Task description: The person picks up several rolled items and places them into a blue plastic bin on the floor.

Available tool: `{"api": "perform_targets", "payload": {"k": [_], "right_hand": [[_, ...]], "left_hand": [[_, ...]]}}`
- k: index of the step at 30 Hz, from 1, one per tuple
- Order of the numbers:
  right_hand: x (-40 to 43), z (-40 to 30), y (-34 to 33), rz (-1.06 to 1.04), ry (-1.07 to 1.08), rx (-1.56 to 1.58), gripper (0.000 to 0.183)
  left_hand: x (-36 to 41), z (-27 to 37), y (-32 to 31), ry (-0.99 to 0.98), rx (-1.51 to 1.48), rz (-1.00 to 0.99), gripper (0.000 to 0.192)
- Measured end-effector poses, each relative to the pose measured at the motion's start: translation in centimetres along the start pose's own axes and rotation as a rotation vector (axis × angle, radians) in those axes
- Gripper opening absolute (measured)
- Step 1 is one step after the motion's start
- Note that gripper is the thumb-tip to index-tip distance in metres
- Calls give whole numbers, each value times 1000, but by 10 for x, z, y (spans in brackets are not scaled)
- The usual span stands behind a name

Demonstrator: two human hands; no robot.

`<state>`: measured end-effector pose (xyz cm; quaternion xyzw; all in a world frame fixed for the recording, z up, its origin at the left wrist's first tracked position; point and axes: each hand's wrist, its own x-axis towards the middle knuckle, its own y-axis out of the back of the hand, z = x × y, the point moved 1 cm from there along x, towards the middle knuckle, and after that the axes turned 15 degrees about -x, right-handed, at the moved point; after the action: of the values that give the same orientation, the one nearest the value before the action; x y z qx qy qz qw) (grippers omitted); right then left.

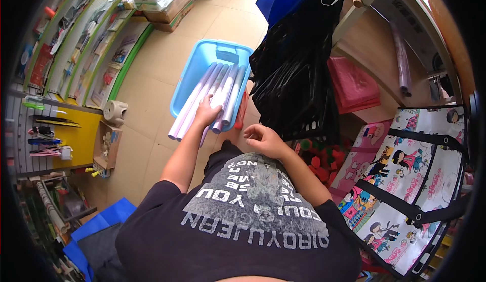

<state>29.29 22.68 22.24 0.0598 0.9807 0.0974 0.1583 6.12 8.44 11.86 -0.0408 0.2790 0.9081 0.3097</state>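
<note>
Several rolls of pale purple patterned sheet (200, 101) lean side by side in a light blue plastic bin (186, 77), their near ends jutting over its rim. My left hand (208, 111) lies over the middle rolls, fingers spread towards the bin; whether it grips one is hidden under the palm. Just in front of my shirt is my right hand (262, 139), held in the air with loosely curled fingers and nothing in it. It is to the right of the bin's near end, apart from the rolls.
Black plastic bags (296, 77) hang close to the bin's right side. Green-edged shelves (129, 60) stand at the left, with a cardboard box (108, 145) nearer me. Cartoon-printed bags (402, 191) with black straps are at the right. Stacked cartons (169, 6) stand beyond the shelves.
</note>
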Motion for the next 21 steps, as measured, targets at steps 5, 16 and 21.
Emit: {"api": "perform_targets", "payload": {"k": [5, 16, 21], "right_hand": [[-54, -79, 71, -128, 280, 211, 36], [-109, -40, 352, 1761, -128, -605, 32], [-123, -19, 432, 1815, -496, -1087, 50]], "left_hand": [[-11, -9, -12, -85, -96, -21, 62], [-65, 7, -22, -160, -112, -151, 52], [-75, 8, -15, -175, -104, -109, 49]]}}
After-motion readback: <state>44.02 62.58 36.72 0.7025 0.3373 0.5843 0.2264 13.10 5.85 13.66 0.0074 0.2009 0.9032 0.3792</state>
